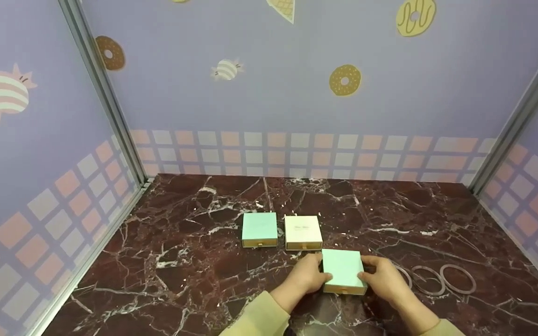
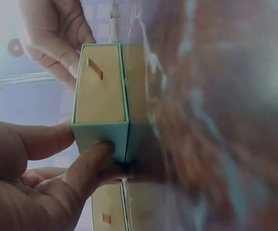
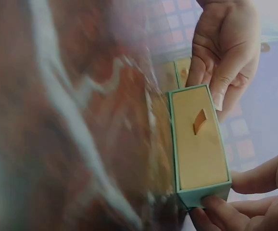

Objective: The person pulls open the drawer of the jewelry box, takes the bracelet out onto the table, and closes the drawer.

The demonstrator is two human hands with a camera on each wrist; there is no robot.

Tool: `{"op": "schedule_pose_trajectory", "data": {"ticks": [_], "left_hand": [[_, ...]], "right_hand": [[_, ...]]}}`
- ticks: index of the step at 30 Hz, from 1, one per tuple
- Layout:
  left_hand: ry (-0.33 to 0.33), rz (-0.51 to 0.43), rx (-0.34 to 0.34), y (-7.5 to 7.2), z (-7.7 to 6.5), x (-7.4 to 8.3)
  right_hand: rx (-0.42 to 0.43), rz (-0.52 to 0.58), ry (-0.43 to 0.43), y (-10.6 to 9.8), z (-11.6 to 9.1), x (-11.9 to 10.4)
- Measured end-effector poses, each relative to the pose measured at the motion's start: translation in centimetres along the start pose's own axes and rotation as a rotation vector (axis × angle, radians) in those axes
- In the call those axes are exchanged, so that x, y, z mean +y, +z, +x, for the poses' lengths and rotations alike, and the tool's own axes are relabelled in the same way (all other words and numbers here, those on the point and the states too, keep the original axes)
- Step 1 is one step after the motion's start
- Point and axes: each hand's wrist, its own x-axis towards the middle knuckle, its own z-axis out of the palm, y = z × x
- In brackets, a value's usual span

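Note:
A mint-green drawer box (image 1: pixel 343 268) with a tan front and a small pull tab sits low at the marble tabletop. At its left side my left hand (image 1: pixel 307 275) grips it, thumb toward the near corner and fingers farther back. My right hand (image 1: pixel 385 279) holds the opposite side in the same way. Seen from the left wrist, the tan drawer front (image 2: pixel 100 96) is closed flush in its sleeve. The right wrist view also shows the pull tab (image 3: pixel 200 122) sticking out.
Behind the hands stand a second mint-green box (image 1: pixel 259 228) and a cream box (image 1: pixel 303 231), side by side. Several thin rings (image 1: pixel 473 285) lie on the dark red marble table (image 1: pixel 180 289) right of my right hand. Patterned panels wall the table at back and sides.

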Motion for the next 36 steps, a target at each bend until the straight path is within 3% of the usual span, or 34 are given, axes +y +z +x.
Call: {"op": "schedule_pose_trajectory", "data": {"ticks": [5, 13, 20, 27, 36], "left_hand": [[-0.018, -0.015, 0.050, 1.0, 1.4, 0.8], [-0.062, -0.035, 0.096, 2.1, 3.3, 1.7], [-0.099, -0.128, 0.159, 3.2, 4.6, 2.2], [-0.067, -0.084, 0.236, 3.8, 6.2, 2.7], [-0.078, -0.068, 0.332, 4.2, 7.7, 3.1]], "right_hand": [[0.009, -0.053, -0.002, -1.0, 1.3, 0.6], [0.029, -0.049, -0.011, -2.3, 3.4, 1.3], [0.058, 0.057, 0.043, -2.7, 5.1, 2.0], [0.085, 0.105, 0.070, -2.7, 6.7, 2.5], [0.109, 0.168, 0.117, -2.3, 8.2, 2.6]]}}
